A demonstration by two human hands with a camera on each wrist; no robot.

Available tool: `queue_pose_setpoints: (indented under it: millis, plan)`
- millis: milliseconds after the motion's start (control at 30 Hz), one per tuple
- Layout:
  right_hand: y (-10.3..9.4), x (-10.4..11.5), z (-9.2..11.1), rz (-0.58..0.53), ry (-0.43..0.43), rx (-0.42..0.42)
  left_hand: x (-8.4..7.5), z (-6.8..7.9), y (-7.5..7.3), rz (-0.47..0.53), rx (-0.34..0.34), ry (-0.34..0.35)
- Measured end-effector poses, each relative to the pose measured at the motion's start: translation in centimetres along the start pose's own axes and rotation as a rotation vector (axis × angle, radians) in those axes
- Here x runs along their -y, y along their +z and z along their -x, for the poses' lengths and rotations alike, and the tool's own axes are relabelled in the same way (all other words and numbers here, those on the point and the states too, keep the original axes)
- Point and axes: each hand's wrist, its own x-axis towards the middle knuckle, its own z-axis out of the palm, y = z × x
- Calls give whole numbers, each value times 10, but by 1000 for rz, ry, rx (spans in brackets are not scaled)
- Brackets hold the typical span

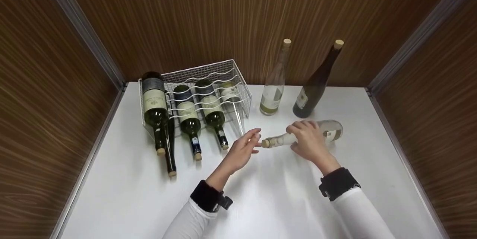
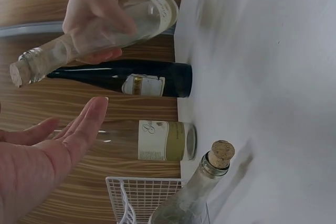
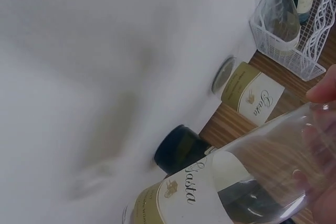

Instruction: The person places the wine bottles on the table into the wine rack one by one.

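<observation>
My right hand [image 1: 308,140] grips a clear corked wine bottle [image 1: 332,130] round its body from above. The bottle is held sideways over the table, its cork [image 1: 265,143] pointing left and its base to the right. In the right wrist view its cream and gold label [image 3: 184,192] shows. My left hand [image 1: 240,152] has its fingers extended just left of that cork and holds nothing. Behind the held bottle stand a clear corked bottle [image 1: 272,97] and a dark corked bottle [image 1: 315,86], both upright.
A white wire rack [image 1: 244,92] with wavy bars stands at the back left. Several corked bottles lie in it, necks toward me: a large green bottle [image 1: 155,99], a slim dark one and a clear bottle [image 2: 181,198] among them. Wood-grain panels [image 1: 186,19] enclose the white table [image 1: 123,194].
</observation>
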Motion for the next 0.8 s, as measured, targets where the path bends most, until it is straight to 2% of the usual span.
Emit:
queue_pose_setpoints:
  millis: [300,533,667,800]
  plan:
    - [10,20,-1,122,-121,41,-2,0,5,-117,45,-30]
    - [17,34,-2,161,-184,48,4,-3,12,-82,144,-99]
    - [19,40,-3,181,-211,43,8,-3,15,-149,155,-126]
    - [20,45,-4,179,-233,41,10,-1,16,-216,203,-150]
